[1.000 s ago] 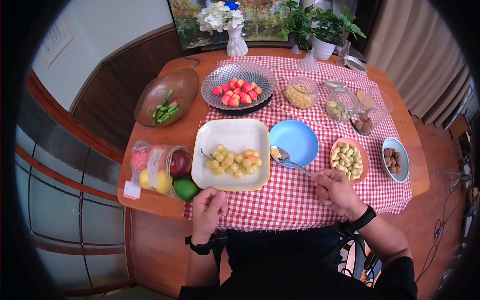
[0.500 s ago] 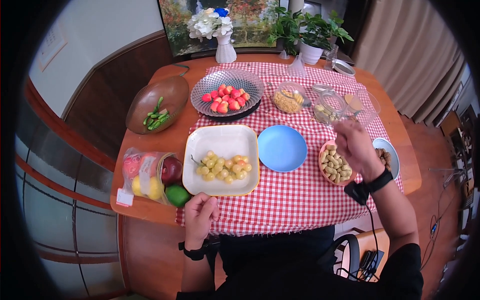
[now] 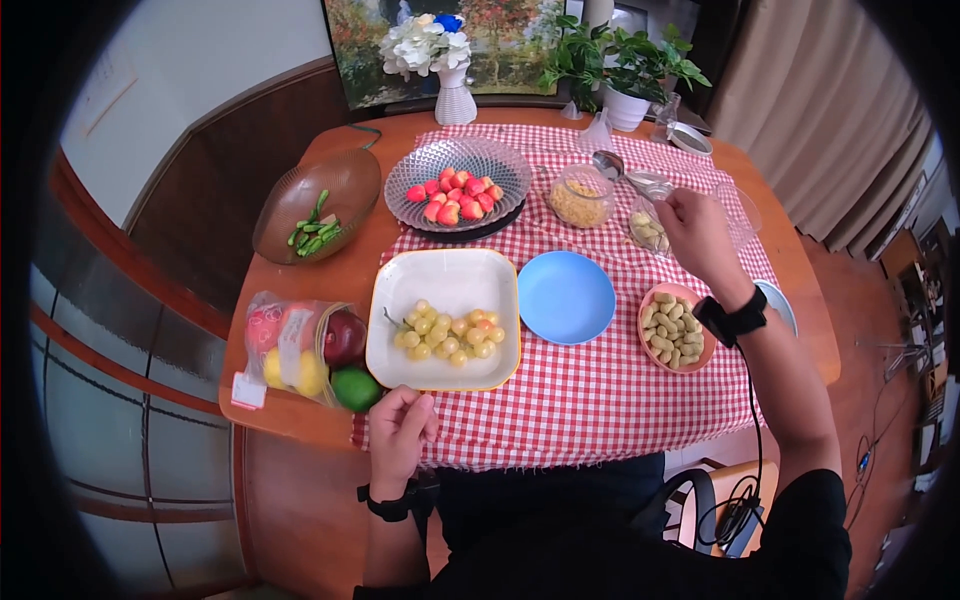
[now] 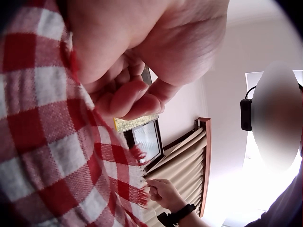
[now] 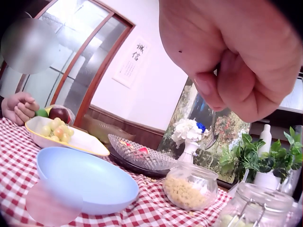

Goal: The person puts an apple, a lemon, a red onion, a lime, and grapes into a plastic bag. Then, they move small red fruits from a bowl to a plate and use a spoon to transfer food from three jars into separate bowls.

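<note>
My right hand (image 3: 700, 235) pinches the handle of a metal spoon (image 3: 607, 164), its bowl just beyond the round glass jar (image 3: 553, 190) of yellow grains. Below that hand stands a clip-top glass jar (image 3: 648, 238) with pale pieces inside, partly hidden by the fingers. In the right wrist view the curled fingers (image 5: 236, 82) hang above both jars. A blue plate (image 3: 567, 297) lies between my hands. My left hand (image 3: 398, 435) rests at the table's front edge with loosely curled fingers, holding nothing, near a white dish (image 3: 430, 275) of grapes and a green fruit (image 3: 355, 389).
Peanuts fill a pink bowl (image 3: 648, 352) on the right. At the back a glass bowl (image 3: 400, 180) holds red fruit; a brown bowl (image 3: 285, 205) of green vegetables sits left. Bagged fruit (image 3: 295, 350) lies front left. A checked cloth (image 3: 590, 400) covers much of the table.
My right hand has carried the spoon from the blue plate to the glass jars, then farther back. The left hand stays at the table edge, and the head view has shifted.
</note>
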A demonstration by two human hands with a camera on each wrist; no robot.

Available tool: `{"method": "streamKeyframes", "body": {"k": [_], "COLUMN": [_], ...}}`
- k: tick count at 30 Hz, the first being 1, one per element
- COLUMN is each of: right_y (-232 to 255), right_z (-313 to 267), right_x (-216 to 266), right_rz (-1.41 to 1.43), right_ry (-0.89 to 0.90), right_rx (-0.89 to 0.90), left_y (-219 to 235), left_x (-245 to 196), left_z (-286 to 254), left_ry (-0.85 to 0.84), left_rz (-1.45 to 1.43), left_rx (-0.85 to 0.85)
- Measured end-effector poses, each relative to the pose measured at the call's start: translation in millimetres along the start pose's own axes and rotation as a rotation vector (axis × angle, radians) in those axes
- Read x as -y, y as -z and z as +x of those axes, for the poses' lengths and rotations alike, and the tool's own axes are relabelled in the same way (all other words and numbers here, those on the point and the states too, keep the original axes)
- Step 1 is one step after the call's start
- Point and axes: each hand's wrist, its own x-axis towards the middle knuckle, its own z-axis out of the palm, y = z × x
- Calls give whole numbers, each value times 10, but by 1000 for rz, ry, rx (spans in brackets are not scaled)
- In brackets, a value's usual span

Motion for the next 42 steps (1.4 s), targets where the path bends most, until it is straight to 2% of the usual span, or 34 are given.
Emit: {"method": "streamKeyframes", "body": {"k": [2, 5, 8, 12, 15, 18, 19, 24, 26, 28, 30, 31, 33, 34, 36, 40, 42], "right_y": [89, 343, 526, 643, 695, 764, 758, 716, 733, 718, 688, 669, 623, 598, 541, 419, 422], "right_z": [-153, -476, -848, -1353, -1645, -1813, -1848, -1903, -1891, -1897, -1907, -1918, -1927, -1934, -1951, -2000, -2000], "right_x": [-109, -49, -116, -485, -637, -681, -731, -852, -850, -881, -938, -964, -1009, -1018, -1027, -1112, -1070], "right_rz": [-13, 358, 492, 389, 99, 45, -9, -1, 48, 84, 171, 182, 266, 277, 420, 543, 671], "right_ry": [29, -287, -358, -401, -311, -299, -227, -198, -261, -307, -324, -328, -273, -271, -428, -543, -642], "right_rx": [-9, 87, 46, -2, -109, -143, -178, -236, -106, -83, 5, 2, 26, 26, 55, 60, 38], "left_y": [0, -10, -9, -34, -39, -125, -154, -251, -297, -423, -716, -836, -1081, -1184, -1333, -1423, -1416], "left_x": [20, 12, 0, 9, 12, -19, -34, -53, -65, -144, -343, -345, -333, -302, -197, -77, -87], "left_z": [18, 24, 24, 30, 29, 15, 4, -3, -1, -19, -38, -5, 63, 110, 258, 475, 538], "left_ry": [-24, -12, -6, -26, -8, -3, -9, 49, 81, 120, 285, 285, 154, 154, 223, 296, 462], "left_rz": [7, -8, -17, -6, 63, 205, 301, 429, 566, 565, 404, 416, 542, 551, 521, 568, 520], "left_rx": [0, -4, 3, -8, -6, -8, -15, -13, 35, 64, 174, 174, 351, 346, 486, 540, 508]}}
